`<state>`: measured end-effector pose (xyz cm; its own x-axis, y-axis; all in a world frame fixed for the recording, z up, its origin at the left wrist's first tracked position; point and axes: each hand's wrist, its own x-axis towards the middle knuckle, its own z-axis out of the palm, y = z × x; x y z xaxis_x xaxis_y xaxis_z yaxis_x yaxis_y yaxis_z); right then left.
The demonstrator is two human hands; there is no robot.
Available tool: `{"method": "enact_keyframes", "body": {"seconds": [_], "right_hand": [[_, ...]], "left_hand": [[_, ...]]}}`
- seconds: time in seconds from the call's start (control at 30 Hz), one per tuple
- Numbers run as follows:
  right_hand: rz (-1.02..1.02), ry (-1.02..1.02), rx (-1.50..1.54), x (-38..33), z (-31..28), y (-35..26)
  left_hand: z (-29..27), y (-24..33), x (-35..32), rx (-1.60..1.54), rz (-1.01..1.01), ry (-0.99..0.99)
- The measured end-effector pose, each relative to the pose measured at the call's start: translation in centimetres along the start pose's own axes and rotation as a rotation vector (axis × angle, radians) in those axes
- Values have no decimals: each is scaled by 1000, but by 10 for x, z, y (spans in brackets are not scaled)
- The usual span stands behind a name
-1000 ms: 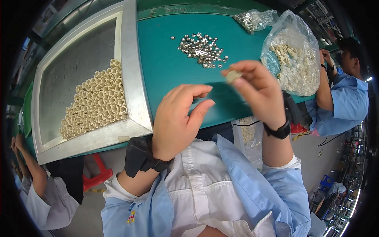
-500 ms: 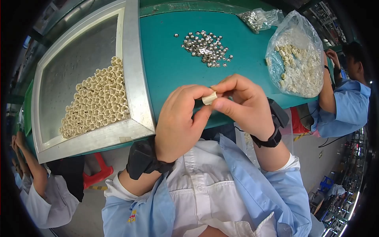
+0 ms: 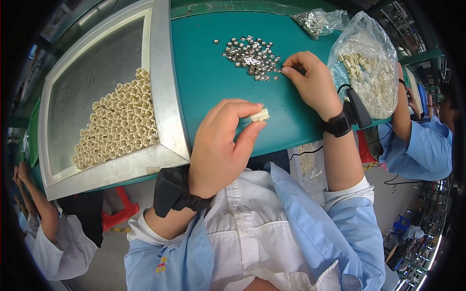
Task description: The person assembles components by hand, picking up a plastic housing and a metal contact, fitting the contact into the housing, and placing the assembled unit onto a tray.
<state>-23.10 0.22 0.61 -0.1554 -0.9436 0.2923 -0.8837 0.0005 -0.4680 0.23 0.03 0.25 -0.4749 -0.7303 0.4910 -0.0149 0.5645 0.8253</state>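
Between the thumb and fingertips of my left hand [image 3: 221,140] is a short cream plastic sleeve [image 3: 260,115], held above the near part of the green table. My right hand [image 3: 310,80] reaches to the right edge of a pile of small shiny metal caps [image 3: 252,56]. Its thumb and forefinger are pinched together there, touching or very near the outermost caps. Whatever lies between those fingertips is too small to make out.
To the left, a metal-framed tray [image 3: 170,97] holds stacked cream sleeves [image 3: 119,119]. A clear bag [image 3: 364,72] with cream pieces stands at the right, near a smaller bag of metal parts [image 3: 315,24]. Co-workers [image 3: 417,140] sit on both sides.
My right hand has let go of the cream sleeve and moved up and right to the metal caps. My left hand keeps the sleeve, now turned slightly, in almost the same place.
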Motion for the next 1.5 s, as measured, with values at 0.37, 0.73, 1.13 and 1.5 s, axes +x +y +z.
{"method": "enact_keyframes", "body": {"seconds": [0.37, 0.73, 1.13, 1.5], "right_hand": [[88, -29, 375, -3, -2, -6], [194, -16, 421, -3, -5, -7], [181, -240, 984, -39, -22, -50], [191, -345, 1048, -47, -10, -73]], "left_hand": [[-1, -2, -1, -8, -20, -8], [-2, -3, -1, 2, -21, -3], [3, -5, -4, -165, -117, 9], [-1, -5, -4, -208, -158, -11]]}}
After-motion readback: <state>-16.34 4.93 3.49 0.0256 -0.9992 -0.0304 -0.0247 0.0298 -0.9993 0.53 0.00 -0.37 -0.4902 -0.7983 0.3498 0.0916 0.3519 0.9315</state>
